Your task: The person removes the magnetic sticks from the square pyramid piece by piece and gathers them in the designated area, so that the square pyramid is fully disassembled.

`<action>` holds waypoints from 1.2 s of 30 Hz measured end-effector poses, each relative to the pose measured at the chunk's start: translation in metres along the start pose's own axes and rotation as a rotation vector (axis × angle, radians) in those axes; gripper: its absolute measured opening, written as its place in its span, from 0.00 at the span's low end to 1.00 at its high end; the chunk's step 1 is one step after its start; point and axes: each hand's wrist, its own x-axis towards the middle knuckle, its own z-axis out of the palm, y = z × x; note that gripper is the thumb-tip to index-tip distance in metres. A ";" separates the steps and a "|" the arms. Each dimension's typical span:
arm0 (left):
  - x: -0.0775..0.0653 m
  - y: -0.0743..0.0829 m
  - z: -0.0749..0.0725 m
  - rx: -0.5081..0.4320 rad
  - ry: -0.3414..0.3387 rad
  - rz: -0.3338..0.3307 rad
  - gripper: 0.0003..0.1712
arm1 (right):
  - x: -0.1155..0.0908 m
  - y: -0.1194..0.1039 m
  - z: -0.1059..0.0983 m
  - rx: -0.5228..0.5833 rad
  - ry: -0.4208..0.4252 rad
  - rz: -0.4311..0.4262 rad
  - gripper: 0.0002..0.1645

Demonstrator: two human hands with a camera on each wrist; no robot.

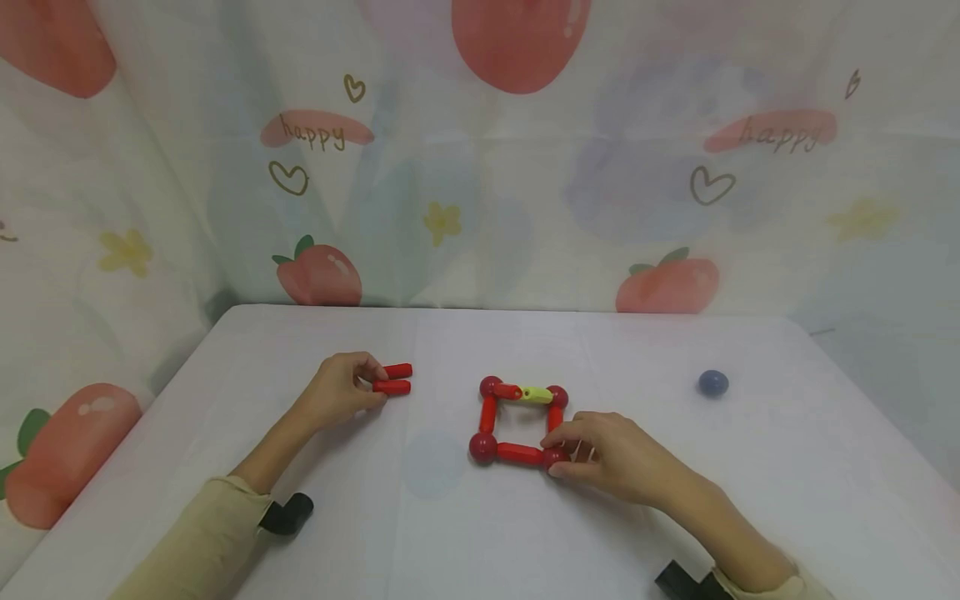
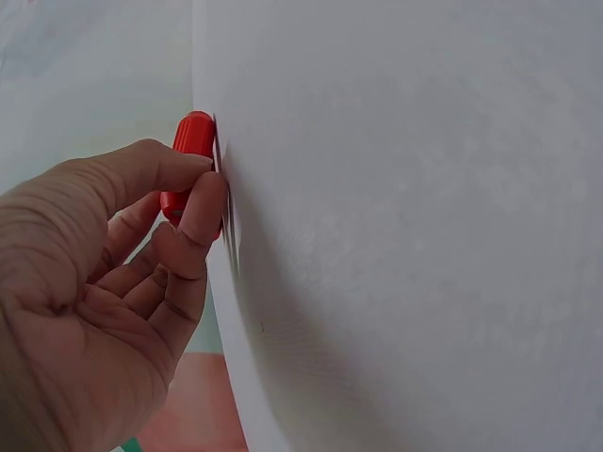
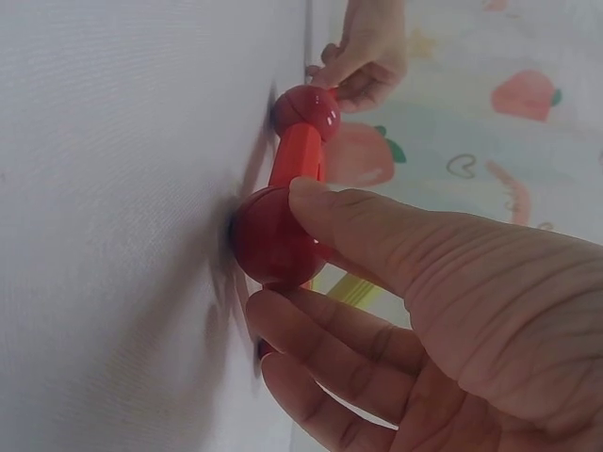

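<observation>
My left hand [image 1: 339, 390] is at the table's left, its thumb and index finger pinching a red rod [image 1: 392, 387]. Just beyond it lies a second red rod [image 1: 398, 370], roughly parallel; in the left wrist view the fingers partly hide the red plastic [image 2: 195, 132]. Right of these, a four-sided frame of red balls and rods lies on the table. Its far side has a red piece beside a yellow-green rod [image 1: 537, 395]; a red rod [image 1: 519, 454] forms the near side. My right hand [image 1: 618, 457] grips the near right red ball [image 3: 278, 240] between thumb and fingers.
A dark blue ball [image 1: 713, 383] sits alone toward the right of the white table [image 1: 450, 533]. Behind the table's far edge hangs a printed curtain [image 1: 510, 192] with fruit and hearts. Black straps [image 1: 287, 514] show at both sleeves.
</observation>
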 end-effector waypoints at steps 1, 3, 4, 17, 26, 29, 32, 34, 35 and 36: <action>0.000 0.000 0.000 0.007 0.002 -0.010 0.12 | 0.000 0.000 0.000 0.001 -0.001 -0.001 0.16; 0.000 0.000 0.000 0.007 0.001 -0.020 0.13 | 0.000 0.000 -0.001 -0.002 -0.003 0.004 0.16; 0.000 0.000 0.000 0.005 0.000 -0.023 0.13 | 0.000 -0.001 -0.001 -0.005 -0.005 0.008 0.16; -0.006 0.006 -0.005 0.046 0.011 0.021 0.16 | -0.003 0.003 -0.009 -0.039 -0.039 -0.024 0.17; -0.016 0.049 0.020 0.135 -0.011 0.228 0.17 | -0.004 0.005 -0.015 -0.049 -0.071 -0.073 0.16; -0.019 0.071 0.037 0.114 -0.060 0.280 0.19 | -0.004 0.006 -0.016 -0.037 -0.085 -0.073 0.16; -0.020 0.093 0.054 0.083 -0.120 0.320 0.21 | -0.004 0.007 -0.017 -0.024 -0.108 -0.073 0.17; -0.019 0.105 0.065 0.075 -0.154 0.352 0.21 | -0.005 0.007 -0.018 -0.012 -0.126 -0.067 0.16; -0.019 0.111 0.070 0.075 -0.170 0.367 0.21 | -0.005 0.008 -0.018 -0.007 -0.135 -0.066 0.16; -0.019 0.116 0.074 0.078 -0.183 0.378 0.22 | -0.005 0.008 -0.019 -0.001 -0.142 -0.066 0.16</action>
